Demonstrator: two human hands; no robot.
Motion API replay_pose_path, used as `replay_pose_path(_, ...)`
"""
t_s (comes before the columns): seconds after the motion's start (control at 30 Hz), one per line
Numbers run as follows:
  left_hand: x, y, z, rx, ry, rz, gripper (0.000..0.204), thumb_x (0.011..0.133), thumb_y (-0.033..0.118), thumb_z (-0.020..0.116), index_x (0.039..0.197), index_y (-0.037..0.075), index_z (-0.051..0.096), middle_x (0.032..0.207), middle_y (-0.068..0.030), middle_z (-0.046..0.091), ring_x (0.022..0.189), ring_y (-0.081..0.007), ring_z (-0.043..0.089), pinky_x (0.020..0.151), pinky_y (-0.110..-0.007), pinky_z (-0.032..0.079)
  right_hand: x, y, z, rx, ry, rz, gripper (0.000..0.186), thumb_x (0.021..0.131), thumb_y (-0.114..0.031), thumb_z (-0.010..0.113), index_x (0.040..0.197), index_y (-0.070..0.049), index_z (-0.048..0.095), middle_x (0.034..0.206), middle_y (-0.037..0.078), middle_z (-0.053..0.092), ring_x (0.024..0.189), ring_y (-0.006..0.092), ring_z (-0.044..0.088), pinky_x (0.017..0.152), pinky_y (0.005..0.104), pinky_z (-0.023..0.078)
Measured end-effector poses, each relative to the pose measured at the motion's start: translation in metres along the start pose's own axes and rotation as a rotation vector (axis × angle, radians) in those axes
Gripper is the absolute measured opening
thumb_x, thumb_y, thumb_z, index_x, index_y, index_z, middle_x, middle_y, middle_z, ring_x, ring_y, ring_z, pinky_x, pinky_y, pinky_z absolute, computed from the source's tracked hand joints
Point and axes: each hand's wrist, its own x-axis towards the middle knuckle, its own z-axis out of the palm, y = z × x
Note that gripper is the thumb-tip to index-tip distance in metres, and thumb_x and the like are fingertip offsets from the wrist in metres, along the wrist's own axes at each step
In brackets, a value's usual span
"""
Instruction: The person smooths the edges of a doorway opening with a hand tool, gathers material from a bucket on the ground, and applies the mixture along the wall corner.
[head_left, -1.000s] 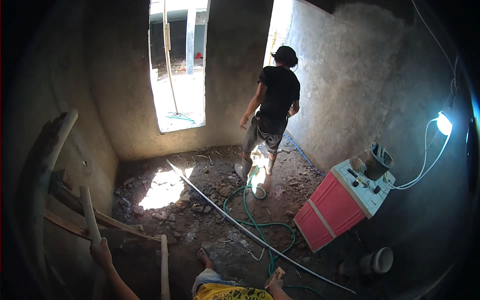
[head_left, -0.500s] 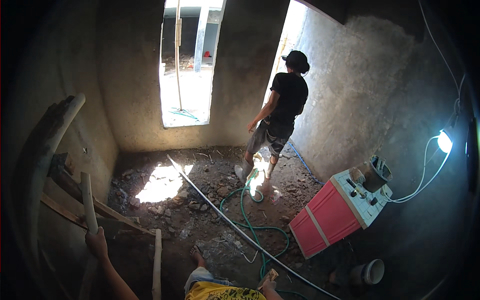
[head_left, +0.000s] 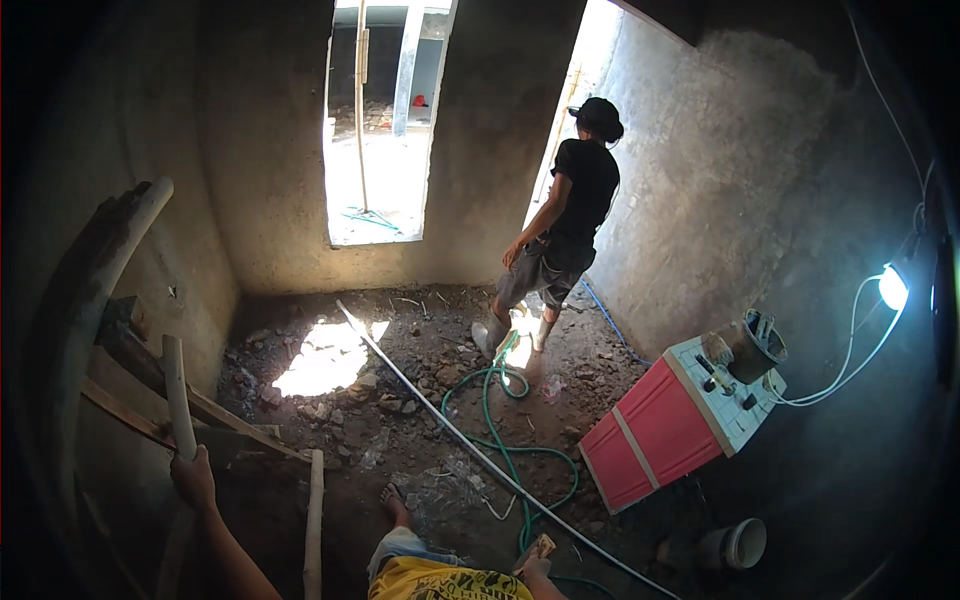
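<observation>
My left hand grips an upright pale wooden pole at the left, beside dark wooden planks and a larger curved pole. A shorter pole stands just to its right. At the lower edge, my right hand holds a small tan object, probably wood, too small to make out clearly. My bare legs, a sandalled foot and my yellow shirt show below me.
A person in black stands by the bright doorway. A long white pipe and green hose lie on the rubble floor. A pink cabinet with a bucket on top, a lit bulb and a bucket are right.
The other person has shifted slightly toward the doorway and right wall, with the body turned a little. The view has moved slightly; both my hands keep their holds.
</observation>
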Motion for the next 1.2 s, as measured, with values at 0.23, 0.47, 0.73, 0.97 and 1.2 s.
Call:
replay_pose_path(0.23,-0.004,0.013,-0.003,0.032,-0.049,-0.040,0.043,0.075,0.031,0.062,0.096,-0.007,0.060,0.089,-0.0219,0.063,0.086,-0.0367,0.061,0.073,-0.045,0.048,0.023,0.009,0.003,0.054,0.017,-0.032,0.046,0.092,-0.036,0.046,0.116,0.003,0.048,0.097,0.014,0.057,0.081,0.0267,0.058,0.067,0.0396,0.047)
replay_pose_path(0.47,0.002,-0.005,0.007,0.013,-0.018,0.022,0.045,0.075,0.031,0.062,0.098,-0.008,0.059,0.093,-0.0236,0.062,0.088,-0.0379,0.060,0.075,-0.045,0.047,0.021,0.007,0.005,0.030,-0.010,-0.025,0.050,0.091,-0.041,0.045,0.112,0.004,0.050,0.092,0.013,0.059,0.076,0.0253,0.059,0.065,0.0388,0.048)
replay_pose_path(0.73,0.003,-0.004,0.005,0.063,-0.034,0.010,0.045,0.075,0.031,0.062,0.098,-0.007,0.059,0.093,-0.0241,0.061,0.088,-0.0392,0.059,0.076,-0.045,0.047,0.030,0.010,0.008,-0.055,0.007,0.008,0.056,0.091,-0.047,0.041,0.108,0.005,0.052,0.090,0.014,0.060,0.074,0.0260,0.060,0.062,0.0383,0.049)
replay_pose_path(0.97,0.004,-0.004,0.006,0.058,-0.041,0.024,0.047,0.075,0.033,0.061,0.099,-0.008,0.058,0.094,-0.0249,0.061,0.089,-0.0397,0.059,0.077,-0.046,0.047,0.009,0.009,0.000,-0.006,-0.062,-0.025,0.050,0.092,-0.040,0.043,0.116,0.003,0.048,0.097,0.015,0.058,0.077,0.0265,0.057,0.063,0.0403,0.044)
replay_pose_path(1.2,0.002,0.001,0.003,0.095,-0.056,0.000,0.046,0.076,0.032,0.061,0.100,-0.007,0.059,0.095,-0.0244,0.061,0.091,-0.0389,0.059,0.079,-0.045,0.047,-0.005,0.003,-0.008,0.046,-0.121,-0.032,0.049,0.093,-0.038,0.043,0.117,0.004,0.047,0.097,0.016,0.058,0.075,0.0263,0.057,0.064,0.0396,0.044)
